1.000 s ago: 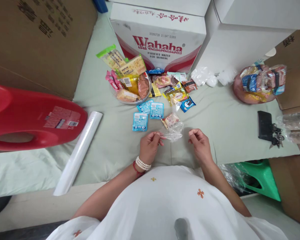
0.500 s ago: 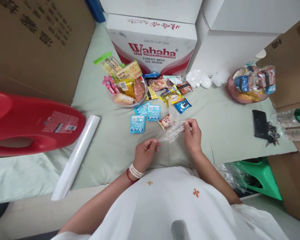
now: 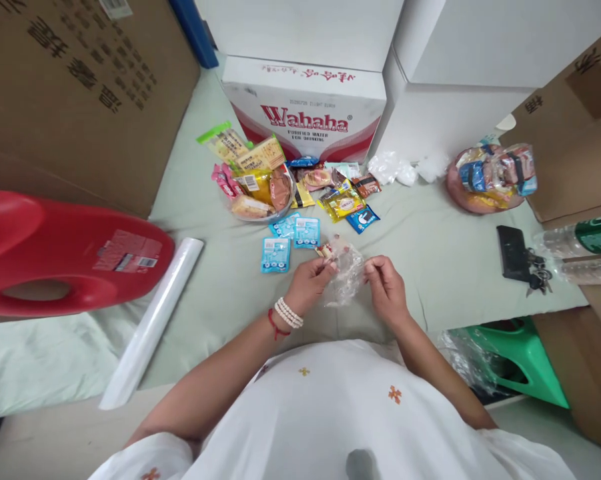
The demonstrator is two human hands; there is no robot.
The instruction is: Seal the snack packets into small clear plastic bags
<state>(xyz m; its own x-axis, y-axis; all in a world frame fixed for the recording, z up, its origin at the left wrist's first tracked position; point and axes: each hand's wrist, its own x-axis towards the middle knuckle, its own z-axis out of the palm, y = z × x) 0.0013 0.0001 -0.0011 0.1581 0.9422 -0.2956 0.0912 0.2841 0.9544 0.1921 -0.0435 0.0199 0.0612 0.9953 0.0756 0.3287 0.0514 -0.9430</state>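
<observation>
A crumpled piece of clear plastic film (image 3: pixel 346 283) hangs between my two hands, above the cloth. My left hand (image 3: pixel 307 285) pinches its left edge, and my right hand (image 3: pixel 384 287) pinches its right edge. Just behind the film lies a small cream and red snack packet (image 3: pixel 325 251), partly covered by it. To the left of that, several light blue sachets (image 3: pixel 275 255) lie flat. Farther back, a clear bowl (image 3: pixel 285 215) holds mixed wrapped snacks, and a yellow packet (image 3: pixel 341 202) and a dark blue packet (image 3: pixel 363 219) lie loose beside it.
A red jug (image 3: pixel 80 253) and a white film roll (image 3: pixel 153 323) are at left. Along the back stands a Wahaha carton (image 3: pixel 307 123). A pink bowl (image 3: pixel 460 190) of snacks, a black wallet (image 3: pixel 513 252), keys (image 3: pixel 537 273) and bottles (image 3: pixel 597 237) are at right.
My hands have come closer together, the left one moving right and slightly up. The film between them has gone from stretched to bunched and hanging. The view has tilted slightly.
</observation>
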